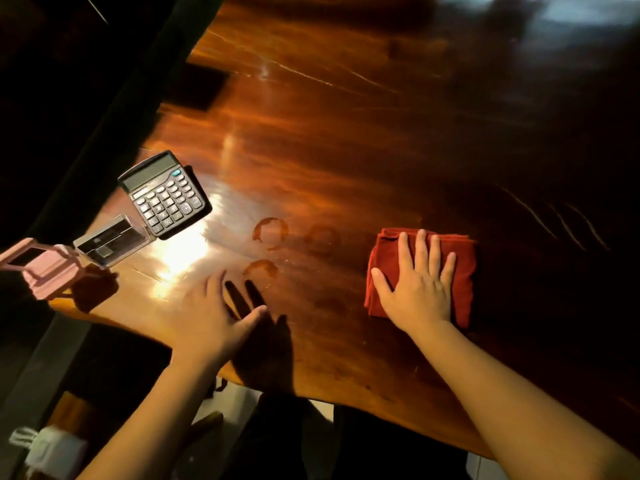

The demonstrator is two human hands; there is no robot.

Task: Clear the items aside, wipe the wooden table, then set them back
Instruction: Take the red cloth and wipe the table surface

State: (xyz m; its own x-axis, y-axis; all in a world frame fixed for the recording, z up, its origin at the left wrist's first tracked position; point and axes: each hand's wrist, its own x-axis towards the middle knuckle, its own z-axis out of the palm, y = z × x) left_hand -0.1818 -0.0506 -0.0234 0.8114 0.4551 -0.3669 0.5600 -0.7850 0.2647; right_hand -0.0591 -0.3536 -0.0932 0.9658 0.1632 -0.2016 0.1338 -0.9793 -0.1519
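Note:
My right hand (pixel 417 282) lies flat, fingers spread, on a folded red cloth (pixel 460 271) on the glossy wooden table (pixel 346 133). My left hand (pixel 214 317) hovers or rests near the front edge, fingers apart, holding nothing. Reddish ring stains (pixel 272 233) mark the wood between the hands. At the left edge sit a black calculator (pixel 166 195), a clear-cased black stamp-like box (pixel 110 240) and a pink stand (pixel 45 265).
The table's left edge runs diagonally beside dark space. A dark rectangular patch (pixel 201 86) lies further back on the left. Below the front edge, a white object (pixel 52 448) sits on the floor. The far right of the table is in shadow.

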